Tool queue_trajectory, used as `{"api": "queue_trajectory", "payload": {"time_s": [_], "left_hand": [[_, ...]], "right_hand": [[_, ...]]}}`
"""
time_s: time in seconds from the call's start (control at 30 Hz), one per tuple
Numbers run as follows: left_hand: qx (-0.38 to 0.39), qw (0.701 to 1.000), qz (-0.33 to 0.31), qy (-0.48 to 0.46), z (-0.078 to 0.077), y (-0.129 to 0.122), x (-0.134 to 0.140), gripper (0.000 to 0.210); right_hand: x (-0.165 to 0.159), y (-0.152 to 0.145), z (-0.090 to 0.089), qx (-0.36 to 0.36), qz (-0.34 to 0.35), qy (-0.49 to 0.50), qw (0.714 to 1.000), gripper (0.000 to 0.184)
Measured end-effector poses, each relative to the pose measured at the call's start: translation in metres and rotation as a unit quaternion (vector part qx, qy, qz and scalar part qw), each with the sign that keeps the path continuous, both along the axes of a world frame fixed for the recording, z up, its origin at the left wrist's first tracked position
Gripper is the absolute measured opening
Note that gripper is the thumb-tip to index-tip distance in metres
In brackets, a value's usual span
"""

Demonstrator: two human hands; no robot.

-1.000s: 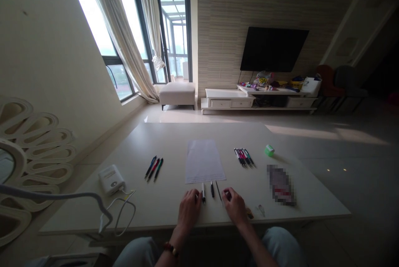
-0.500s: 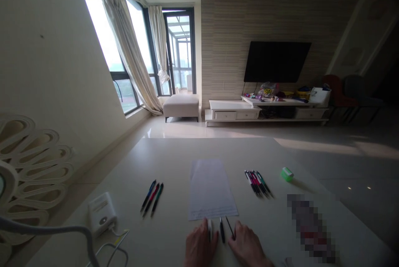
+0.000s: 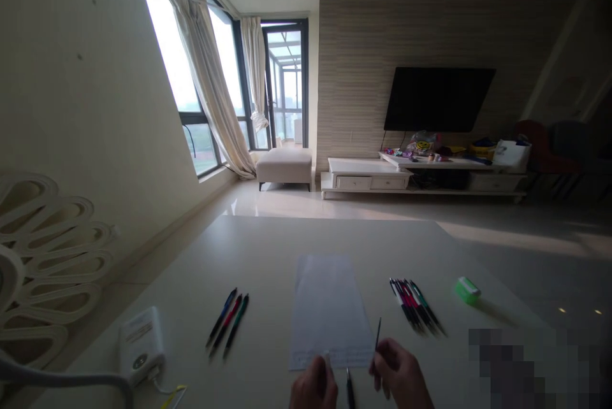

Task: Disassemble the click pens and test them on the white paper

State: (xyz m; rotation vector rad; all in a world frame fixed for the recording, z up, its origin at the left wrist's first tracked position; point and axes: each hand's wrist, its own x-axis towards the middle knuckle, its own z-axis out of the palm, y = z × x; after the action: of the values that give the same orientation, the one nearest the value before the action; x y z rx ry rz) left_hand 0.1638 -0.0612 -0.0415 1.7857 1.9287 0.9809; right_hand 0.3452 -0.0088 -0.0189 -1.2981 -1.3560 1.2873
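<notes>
White paper (image 3: 329, 304), a single visible rectangle, lies on the pale, smooth desk (image 3: 268, 262). Left of it are three slim pens (image 3: 232, 315) with blue, red and green barrels and dark grips; right of it is one slanted cluster of multicoloured pens (image 3: 412, 302), too tightly packed to count surely. Beyond that cluster sits one small bright-green block with a white top (image 3: 467, 291).

The left hand (image 3: 313, 385) is curled at the paper's near edge, its grip closed on one small white cylindrical piece (image 3: 327, 357). The right hand (image 3: 400, 372) is turned inward with bent fingers, its grip pinching one thin dark rod (image 3: 378, 331), tilted nearly upright beside the paper. One slender black pen (image 3: 350, 388) lies between the hands.
</notes>
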Motion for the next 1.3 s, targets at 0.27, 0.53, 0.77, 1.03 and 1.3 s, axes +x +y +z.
{"api": "queue_trajectory", "payload": {"time_s": [0.27,0.53,0.77,1.03,1.3], "left_hand": [[0.108,0.992,-0.051,-0.048,0.032,-0.01,0.011,0.012],[0.145,0.984,-0.105,0.02,0.027,-0.01,0.013,0.018],[0.129,0.984,-0.117,0.031,0.024,-0.013,0.015,0.023],[0.137,0.982,-0.13,0.027,0.027,-0.016,0.017,0.021],[0.1,0.983,-0.135,-0.073,0.026,-0.02,0.019,0.022]], "right_hand": [[-0.026,-0.007,0.035,0.077,-0.042,0.168,0.982,0.026],[-0.031,-0.025,0.043,0.143,-0.016,0.098,0.985,0.02],[-0.032,-0.034,0.053,0.2,0.015,-0.014,0.98,0.019],[-0.027,-0.031,0.052,0.201,-0.011,0.018,0.979,0.021],[-0.036,-0.035,0.047,0.181,-0.016,0.042,0.982,0.022]]}}
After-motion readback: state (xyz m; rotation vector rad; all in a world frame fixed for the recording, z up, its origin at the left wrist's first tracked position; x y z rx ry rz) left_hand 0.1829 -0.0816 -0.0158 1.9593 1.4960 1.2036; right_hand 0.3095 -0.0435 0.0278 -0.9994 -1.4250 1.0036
